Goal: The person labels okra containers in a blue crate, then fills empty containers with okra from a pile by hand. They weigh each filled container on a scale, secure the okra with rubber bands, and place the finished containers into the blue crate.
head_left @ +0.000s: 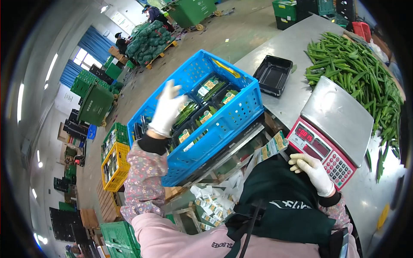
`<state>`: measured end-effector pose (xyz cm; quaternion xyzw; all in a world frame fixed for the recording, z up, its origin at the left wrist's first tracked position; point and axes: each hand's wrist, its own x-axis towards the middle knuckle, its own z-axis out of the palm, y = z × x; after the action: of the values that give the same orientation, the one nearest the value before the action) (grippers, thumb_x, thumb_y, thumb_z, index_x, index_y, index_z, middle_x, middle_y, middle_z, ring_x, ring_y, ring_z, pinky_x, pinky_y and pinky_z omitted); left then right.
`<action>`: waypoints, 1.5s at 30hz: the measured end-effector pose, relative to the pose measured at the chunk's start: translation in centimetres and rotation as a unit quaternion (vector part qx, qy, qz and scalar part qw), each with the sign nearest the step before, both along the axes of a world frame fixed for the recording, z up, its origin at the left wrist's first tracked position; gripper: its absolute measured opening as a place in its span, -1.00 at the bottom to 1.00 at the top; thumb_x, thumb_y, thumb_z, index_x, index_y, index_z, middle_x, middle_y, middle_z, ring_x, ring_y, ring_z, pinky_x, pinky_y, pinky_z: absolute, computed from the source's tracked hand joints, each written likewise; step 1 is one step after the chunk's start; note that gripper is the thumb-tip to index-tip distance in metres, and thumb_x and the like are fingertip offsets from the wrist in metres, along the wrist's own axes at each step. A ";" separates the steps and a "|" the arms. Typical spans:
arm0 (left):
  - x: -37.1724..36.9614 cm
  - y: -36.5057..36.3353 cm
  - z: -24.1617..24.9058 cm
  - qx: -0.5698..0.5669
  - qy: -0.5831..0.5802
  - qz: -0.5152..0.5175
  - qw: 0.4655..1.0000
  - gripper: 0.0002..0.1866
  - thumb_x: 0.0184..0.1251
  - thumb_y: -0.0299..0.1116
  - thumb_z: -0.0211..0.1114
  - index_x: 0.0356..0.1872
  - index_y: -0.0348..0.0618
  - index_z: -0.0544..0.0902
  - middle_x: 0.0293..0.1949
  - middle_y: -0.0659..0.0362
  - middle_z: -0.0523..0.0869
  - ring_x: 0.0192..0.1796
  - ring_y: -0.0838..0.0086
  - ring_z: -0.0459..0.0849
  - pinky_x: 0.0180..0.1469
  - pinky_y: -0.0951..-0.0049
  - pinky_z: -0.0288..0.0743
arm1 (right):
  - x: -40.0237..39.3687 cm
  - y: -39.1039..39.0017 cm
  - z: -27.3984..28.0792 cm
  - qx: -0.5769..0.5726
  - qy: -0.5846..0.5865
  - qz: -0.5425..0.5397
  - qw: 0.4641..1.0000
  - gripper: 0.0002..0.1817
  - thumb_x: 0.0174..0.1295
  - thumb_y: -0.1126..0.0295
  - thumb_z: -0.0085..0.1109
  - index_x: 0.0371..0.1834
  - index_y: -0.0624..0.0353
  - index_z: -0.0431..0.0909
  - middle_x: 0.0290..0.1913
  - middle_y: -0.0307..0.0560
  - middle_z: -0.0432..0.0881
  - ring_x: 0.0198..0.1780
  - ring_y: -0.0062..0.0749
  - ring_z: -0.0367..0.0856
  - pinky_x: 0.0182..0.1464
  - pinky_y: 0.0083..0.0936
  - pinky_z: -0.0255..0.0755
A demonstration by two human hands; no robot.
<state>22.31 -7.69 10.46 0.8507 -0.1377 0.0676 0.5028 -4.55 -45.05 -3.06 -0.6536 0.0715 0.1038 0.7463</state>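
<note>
My left hand [167, 109], in a white glove, is raised over the blue crate [219, 124], fingers apart and holding nothing. Inside the crate lie several black trays of green pods [210, 87] with labels. Near the front edge of the red scale [320, 150] is my right hand [313, 172], gloved, its fingers bent; whether anything is in them is hidden. Beside it, a strip of labels [272, 146] hangs at the table edge. An empty black tray [273, 75] rests on the metal table [275, 47], left of the scale's metal plate [337, 118].
A pile of green pods [357, 77] covers the table's far right. Discarded label backing [217, 204] lies below the crate. Yellow crates [116, 165] and green bins [95, 103] stand at left. Two people are in the background near netted sacks [148, 43].
</note>
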 end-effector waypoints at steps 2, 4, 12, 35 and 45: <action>-2.7 -5.6 2.1 0.453 -0.260 -0.128 0.843 -0.25 0.26 -0.28 0.34 0.51 -0.18 0.35 0.30 -0.08 0.62 0.33 0.20 0.58 0.45 0.05 0.27 | -0.7 -0.1 0.2 0.001 -0.008 -0.008 1.000 -0.64 0.57 0.35 0.03 0.30 0.33 0.54 0.05 -0.07 0.72 -0.02 -0.52 0.69 0.07 -0.59 0.52; -5.5 -10.9 3.4 0.517 -0.286 -0.171 0.789 -0.26 0.20 -0.25 0.41 0.44 -0.13 0.42 0.14 -0.10 0.69 0.25 0.16 0.62 0.45 0.05 0.28 | -1.5 -0.4 0.3 0.014 -0.024 -0.013 1.000 -0.63 0.57 0.34 0.03 0.30 0.32 0.54 0.06 -0.08 0.71 -0.02 -0.53 0.68 0.08 -0.59 0.52; -10.4 -26.1 6.7 0.520 -0.526 -0.170 0.651 -0.50 0.22 -0.41 0.27 0.23 -0.25 0.56 -0.08 0.03 0.74 0.05 0.20 0.69 0.37 0.05 0.38 | -7.0 -3.3 -0.2 0.033 -0.021 -0.112 0.993 -0.64 0.58 0.34 0.02 0.29 0.33 0.53 0.05 -0.11 0.70 0.01 -0.54 0.67 0.10 -0.59 0.53; -25.8 -32.5 11.4 0.240 -0.562 -0.476 0.632 -0.65 0.09 -0.31 0.36 -0.07 -0.19 0.69 -0.36 0.11 0.75 -0.19 0.25 0.75 0.03 0.26 0.47 | -9.7 -3.4 -1.1 -0.009 0.002 -0.094 0.996 -0.64 0.57 0.37 0.05 0.32 0.32 0.52 0.13 -0.02 0.69 0.09 -0.43 0.69 0.17 -0.50 0.55; -26.8 -33.7 11.4 0.224 -0.544 -0.518 0.620 -0.64 0.08 -0.30 0.36 -0.07 -0.20 0.69 -0.34 0.10 0.74 -0.20 0.24 0.75 0.00 0.26 0.49 | -9.7 -3.5 -1.1 -0.012 0.038 -0.073 0.997 -0.61 0.56 0.38 0.06 0.34 0.35 0.49 0.10 -0.06 0.70 0.11 -0.46 0.67 0.17 -0.53 0.54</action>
<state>-4.50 -41.35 21.83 0.5324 -0.8152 0.2133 0.0812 -14.21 -48.56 -4.14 -0.6513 0.1489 0.0729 0.7405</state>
